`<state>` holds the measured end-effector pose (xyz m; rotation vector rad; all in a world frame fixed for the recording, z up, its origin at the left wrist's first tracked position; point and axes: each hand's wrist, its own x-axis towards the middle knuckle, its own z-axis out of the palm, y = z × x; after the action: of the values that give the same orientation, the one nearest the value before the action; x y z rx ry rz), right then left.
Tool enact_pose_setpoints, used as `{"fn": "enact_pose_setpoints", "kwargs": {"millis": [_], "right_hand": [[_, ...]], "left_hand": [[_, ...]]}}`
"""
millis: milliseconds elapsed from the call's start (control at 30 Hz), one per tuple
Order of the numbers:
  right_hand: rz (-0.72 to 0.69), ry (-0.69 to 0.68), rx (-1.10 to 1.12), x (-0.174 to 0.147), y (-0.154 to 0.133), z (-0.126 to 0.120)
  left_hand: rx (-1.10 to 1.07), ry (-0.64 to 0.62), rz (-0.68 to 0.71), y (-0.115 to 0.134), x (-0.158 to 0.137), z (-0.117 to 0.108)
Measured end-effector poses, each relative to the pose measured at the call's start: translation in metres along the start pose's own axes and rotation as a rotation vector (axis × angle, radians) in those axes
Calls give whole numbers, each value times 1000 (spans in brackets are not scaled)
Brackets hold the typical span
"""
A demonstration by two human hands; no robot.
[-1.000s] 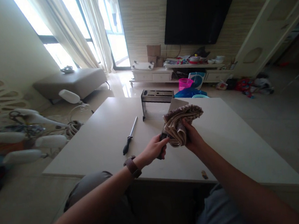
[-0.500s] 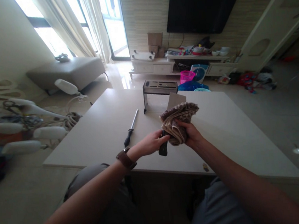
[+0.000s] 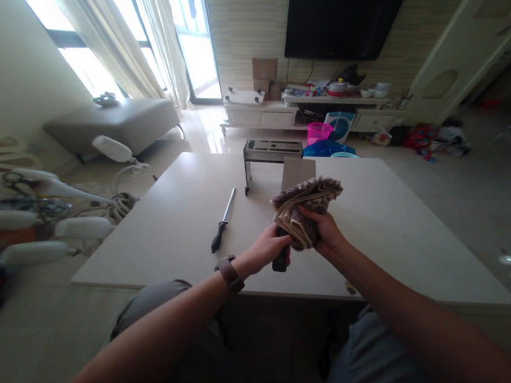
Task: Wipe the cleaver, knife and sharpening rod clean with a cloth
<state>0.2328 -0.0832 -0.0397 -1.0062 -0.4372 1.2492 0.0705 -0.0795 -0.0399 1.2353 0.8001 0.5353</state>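
My left hand [image 3: 268, 247] is closed around the black handle of a cleaver [image 3: 298, 172], whose broad grey blade points away from me. A folded brown and beige towel [image 3: 307, 210] is gripped in my right hand [image 3: 328, 229]. The towel lies over the cleaver and hides the lower part of the blade. To the left, a sharpening steel [image 3: 224, 219] with a black handle rests on the white table [image 3: 163, 231]. Just beyond the blade stands a knife block [image 3: 273, 150] with slots in its top and a clear front.
Near the table's front edge lies a small yellowish item [image 3: 350, 287]. A lamp with white shades [image 3: 83, 228] stands at the left. Behind the table are a pink basket [image 3: 319, 132] and a low cabinet [image 3: 257, 116] with bowls and boxes. A grey bench [image 3: 116, 124] is by the window.
My left hand has shifted slightly right and its fingers have closed more fully round the cleaver's handle. The towel stays in my right hand, and slightly more of the blade shows.
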Motion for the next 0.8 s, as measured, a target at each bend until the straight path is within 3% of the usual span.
{"fn": "enact_pose_setpoints", "kwargs": {"millis": [167, 367, 500, 633, 800], "right_hand": [[36, 12, -13, 9, -14, -11], [20, 7, 27, 35, -48, -30], [-78, -37, -3, 43, -72, -42], [-85, -148, -151, 39, -89, -52], [88, -374, -414, 29, -83, -54]], "left_hand": [[128, 95, 54, 7, 0, -5], [408, 23, 29, 29, -9, -26], [564, 45, 24, 43, -15, -50], [662, -30, -23, 50, -19, -80], [773, -48, 37, 44, -18, -98]]}}
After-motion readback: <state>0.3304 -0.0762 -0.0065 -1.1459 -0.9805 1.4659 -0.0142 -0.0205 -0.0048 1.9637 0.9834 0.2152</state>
